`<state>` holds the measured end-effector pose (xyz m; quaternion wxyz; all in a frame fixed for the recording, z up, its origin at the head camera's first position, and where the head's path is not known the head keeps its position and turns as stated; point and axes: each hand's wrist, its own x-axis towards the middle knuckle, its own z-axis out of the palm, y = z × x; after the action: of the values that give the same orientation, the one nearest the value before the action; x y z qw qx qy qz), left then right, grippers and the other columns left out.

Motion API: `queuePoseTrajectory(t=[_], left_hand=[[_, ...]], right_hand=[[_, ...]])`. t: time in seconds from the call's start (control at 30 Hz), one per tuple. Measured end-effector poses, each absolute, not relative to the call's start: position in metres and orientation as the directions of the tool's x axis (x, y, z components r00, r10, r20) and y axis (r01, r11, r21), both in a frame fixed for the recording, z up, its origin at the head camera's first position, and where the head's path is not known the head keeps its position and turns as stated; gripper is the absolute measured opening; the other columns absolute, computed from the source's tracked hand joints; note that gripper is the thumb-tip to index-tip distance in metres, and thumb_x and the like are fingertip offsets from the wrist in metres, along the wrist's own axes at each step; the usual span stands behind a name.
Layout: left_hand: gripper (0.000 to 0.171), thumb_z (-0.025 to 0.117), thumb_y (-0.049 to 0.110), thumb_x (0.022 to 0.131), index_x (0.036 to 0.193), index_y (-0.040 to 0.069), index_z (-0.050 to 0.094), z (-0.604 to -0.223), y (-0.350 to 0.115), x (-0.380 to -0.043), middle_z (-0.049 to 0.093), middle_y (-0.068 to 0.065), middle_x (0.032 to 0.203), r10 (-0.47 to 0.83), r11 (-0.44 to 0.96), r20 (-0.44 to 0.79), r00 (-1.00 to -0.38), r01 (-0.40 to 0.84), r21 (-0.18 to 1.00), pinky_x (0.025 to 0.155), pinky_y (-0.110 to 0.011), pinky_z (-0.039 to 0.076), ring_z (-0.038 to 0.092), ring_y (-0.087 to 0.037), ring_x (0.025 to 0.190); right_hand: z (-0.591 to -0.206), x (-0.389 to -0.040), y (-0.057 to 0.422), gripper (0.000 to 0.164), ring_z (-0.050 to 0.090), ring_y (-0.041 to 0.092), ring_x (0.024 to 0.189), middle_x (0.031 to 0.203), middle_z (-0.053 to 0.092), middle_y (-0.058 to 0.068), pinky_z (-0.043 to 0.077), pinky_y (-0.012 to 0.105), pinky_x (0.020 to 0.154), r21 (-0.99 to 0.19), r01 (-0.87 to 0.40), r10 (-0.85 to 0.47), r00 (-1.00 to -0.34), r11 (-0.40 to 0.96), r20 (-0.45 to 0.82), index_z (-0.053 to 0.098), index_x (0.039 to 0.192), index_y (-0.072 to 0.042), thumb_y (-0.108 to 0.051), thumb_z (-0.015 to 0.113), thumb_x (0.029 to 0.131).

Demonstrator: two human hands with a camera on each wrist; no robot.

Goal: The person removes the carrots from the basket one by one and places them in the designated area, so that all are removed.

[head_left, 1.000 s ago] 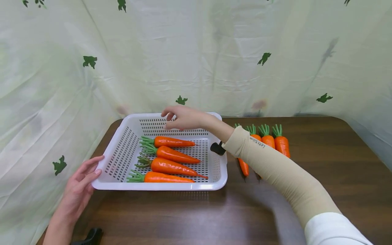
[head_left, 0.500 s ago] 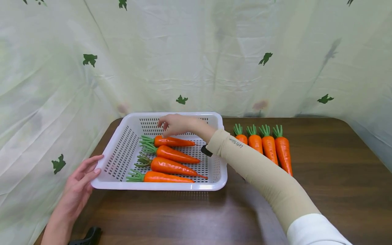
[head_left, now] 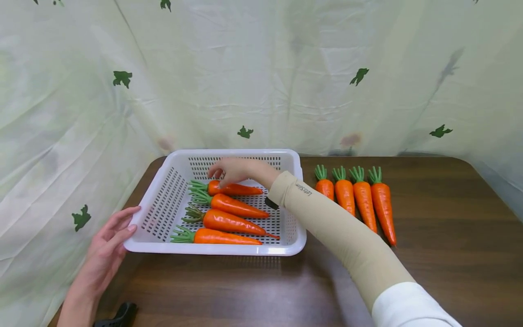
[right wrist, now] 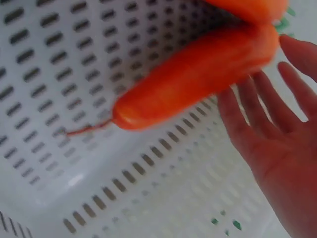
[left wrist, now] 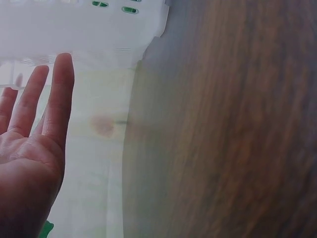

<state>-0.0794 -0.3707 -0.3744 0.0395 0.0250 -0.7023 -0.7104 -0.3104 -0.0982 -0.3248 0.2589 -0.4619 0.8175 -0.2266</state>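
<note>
A white perforated plastic basket (head_left: pixel 212 248) sits on the table and holds several orange carrots with green tops. My left hand (head_left: pixel 107 247) is at its near left corner, fingertips and thumb touching the rim; in the left wrist view the fingers of the left hand (left wrist: pixel 37 129) extend straight. My right hand (head_left: pixel 234 170) reaches into the back of the basket, at the green-topped end of the farthest carrot (head_left: pixel 243 190). In the right wrist view, the fingers of the right hand (right wrist: pixel 277 134) are spread and fairly straight beside this carrot (right wrist: pixel 193 82), with the thumb near its thick end.
Several more carrots (head_left: pixel 383 206) lie side by side on the brown wooden table (head_left: pixel 441 218), right of the basket; the right forearm partly covers them. A pale curtain (head_left: pixel 306 81) with green leaf shapes hangs behind. A black strap (head_left: pixel 118 315) is near the left wrist.
My right hand has come down from above the basket's back rim to the farthest carrot, shifting slightly left. The carrots stay put. My left hand stays at the basket corner.
</note>
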Motion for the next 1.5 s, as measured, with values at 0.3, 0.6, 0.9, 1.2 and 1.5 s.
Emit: queuePoseTrajectory(t=[0.3,0.6,0.9,1.2,1.5], left_hand=[[0.046,0.049,0.013,0.103,0.147,0.017,0.042,-0.374,-0.371,-0.08,0.042,0.0,0.145,-0.102,0.0,0.018,-0.995,0.018,1.0,0.086,-0.025,0.051,0.047,-0.016,0.12],[0.046,0.049,0.013,0.102,0.147,0.017,0.041,-0.375,-0.369,-0.079,0.042,0.001,0.145,-0.109,0.0,0.023,-0.994,0.023,1.0,0.087,-0.025,0.05,0.046,-0.016,0.121],[0.047,0.049,0.014,0.102,0.148,0.019,0.041,-0.375,-0.369,-0.08,0.04,0.0,0.147,-0.109,0.004,0.021,-0.994,0.021,1.0,0.088,-0.025,0.05,0.045,-0.016,0.122],[0.046,0.049,0.013,0.102,0.148,0.019,0.041,-0.375,-0.368,-0.081,0.039,-0.001,0.147,-0.105,0.009,0.027,-0.994,0.027,1.0,0.087,-0.026,0.051,0.046,-0.016,0.12],[0.045,0.048,0.012,0.102,0.146,0.018,0.043,-0.376,-0.369,-0.08,0.043,0.002,0.144,-0.099,0.0,0.038,-0.994,0.038,0.999,0.086,-0.026,0.051,0.048,-0.015,0.119]], right_hand=[[-0.333,-0.312,-0.098,0.05,0.052,0.018,0.116,0.135,0.055,0.007,0.047,0.026,0.092,-0.578,-0.636,-0.857,-0.428,0.512,-0.287,0.053,0.142,-0.017,-0.011,0.067,0.094],[-0.331,-0.313,-0.094,0.057,0.056,0.02,0.108,0.14,0.05,0.012,0.057,0.033,0.071,-0.648,-0.477,-0.798,-0.453,0.593,-0.397,0.046,0.147,-0.021,-0.012,0.067,0.094],[-0.327,-0.311,-0.091,0.056,0.059,0.023,0.103,0.134,0.052,0.012,0.058,0.037,0.07,-0.659,-0.436,-0.781,-0.461,0.612,-0.421,0.05,0.143,-0.019,-0.008,0.068,0.092],[-0.328,-0.316,-0.093,0.054,0.06,0.024,0.102,0.131,0.053,0.011,0.058,0.038,0.068,-0.729,-0.366,-0.79,-0.476,0.578,-0.387,0.051,0.14,-0.018,-0.006,0.068,0.091],[-0.324,-0.316,-0.092,0.048,0.061,0.022,0.095,0.12,0.057,0.007,0.058,0.036,0.067,-0.771,-0.405,-0.835,-0.469,0.492,-0.287,0.053,0.135,-0.019,-0.011,0.067,0.09]])
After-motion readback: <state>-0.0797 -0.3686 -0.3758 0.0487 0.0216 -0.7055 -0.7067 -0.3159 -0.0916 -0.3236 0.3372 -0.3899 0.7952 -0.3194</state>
